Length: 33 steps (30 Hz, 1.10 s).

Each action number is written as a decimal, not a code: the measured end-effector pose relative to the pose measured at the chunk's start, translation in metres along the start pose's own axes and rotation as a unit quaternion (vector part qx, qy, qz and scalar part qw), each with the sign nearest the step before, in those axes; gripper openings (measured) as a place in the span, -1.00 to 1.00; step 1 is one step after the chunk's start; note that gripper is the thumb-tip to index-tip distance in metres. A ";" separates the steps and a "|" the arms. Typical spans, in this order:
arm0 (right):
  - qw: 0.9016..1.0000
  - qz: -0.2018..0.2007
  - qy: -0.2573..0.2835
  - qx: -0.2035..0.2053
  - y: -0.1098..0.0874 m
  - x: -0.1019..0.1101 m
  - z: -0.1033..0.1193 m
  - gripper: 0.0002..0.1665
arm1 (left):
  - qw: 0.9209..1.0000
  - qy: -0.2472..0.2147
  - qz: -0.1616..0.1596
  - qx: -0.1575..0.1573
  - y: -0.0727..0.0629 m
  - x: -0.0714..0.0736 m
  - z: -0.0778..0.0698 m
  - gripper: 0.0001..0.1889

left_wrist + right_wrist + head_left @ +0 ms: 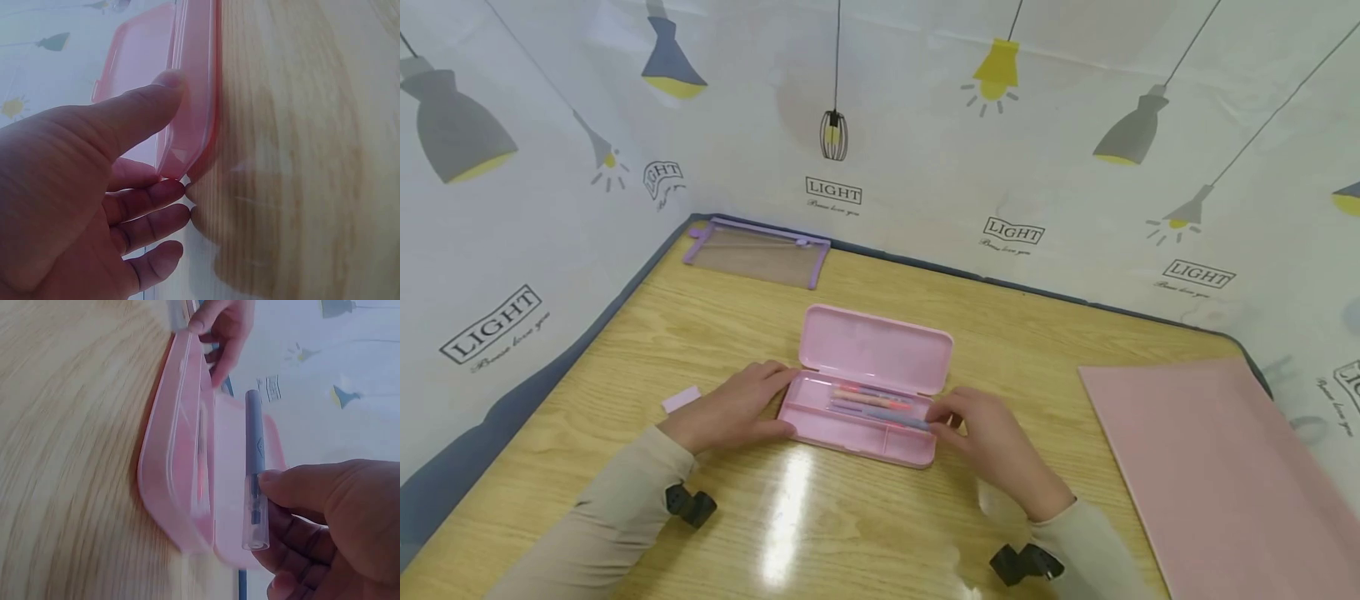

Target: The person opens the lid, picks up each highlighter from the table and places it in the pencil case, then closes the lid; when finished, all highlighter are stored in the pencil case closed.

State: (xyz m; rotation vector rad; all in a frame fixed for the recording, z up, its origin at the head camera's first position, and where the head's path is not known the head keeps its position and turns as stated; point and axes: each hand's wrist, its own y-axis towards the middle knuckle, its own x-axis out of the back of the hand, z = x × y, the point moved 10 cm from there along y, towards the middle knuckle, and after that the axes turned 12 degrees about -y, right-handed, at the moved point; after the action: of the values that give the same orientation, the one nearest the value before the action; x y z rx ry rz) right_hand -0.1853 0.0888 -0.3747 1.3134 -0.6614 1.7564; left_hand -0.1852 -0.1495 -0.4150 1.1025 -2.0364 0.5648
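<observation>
An opened pink pencil case (pixel 831 428) lies on the table, its lid (pixel 876 348) folded back. My left hand (pixel 733 407) holds the case's left end. In the left wrist view the thumb (pixel 140 112) lies on the front wall, with fingertips at the end wall. Between thumb and fingers, my right hand (pixel 988 429) pinches a grey-blue pen (pixel 255 437) with a clear cap, above the case's right end. Several slim pens (pixel 868 398) lie in the back compartment. A small divider (pixel 886 439) splits the front compartment.
A clear pouch with purple edging (pixel 756 254) lies at the back left. The small pale pink block (pixel 681 400) is beside my left wrist. On the right lies a large pink sheet or mat (pixel 1210 458). A lamp-printed cloth (pixel 917 167) hangs around the table's far edges.
</observation>
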 end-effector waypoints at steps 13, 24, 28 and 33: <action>1.000 -0.001 0.009 0.018 0.035 -0.027 0.044 -0.96 | 1.000 -0.010 0.001 0.010 0.000 -0.001 0.002 -0.21; 0.998 0.031 -0.037 0.029 0.043 -0.050 0.067 -0.91 | 1.000 -0.009 -0.009 -0.012 -0.001 0.002 0.000 -0.21; 0.998 0.029 -0.044 0.033 0.044 -0.052 0.072 -0.92 | 1.000 -0.008 -0.015 -0.022 0.000 0.002 0.000 -0.20; 0.998 0.030 -0.050 0.035 0.045 -0.054 0.074 -0.92 | 1.000 -0.007 -0.014 -0.017 -0.001 0.003 0.001 -0.20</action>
State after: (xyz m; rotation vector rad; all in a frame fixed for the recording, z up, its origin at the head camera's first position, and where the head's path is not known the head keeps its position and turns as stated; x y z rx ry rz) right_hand -0.1798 -0.0099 -0.3991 1.4496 -0.7074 1.7863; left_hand -0.1858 -0.1518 -0.4133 1.1156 -2.0320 0.5082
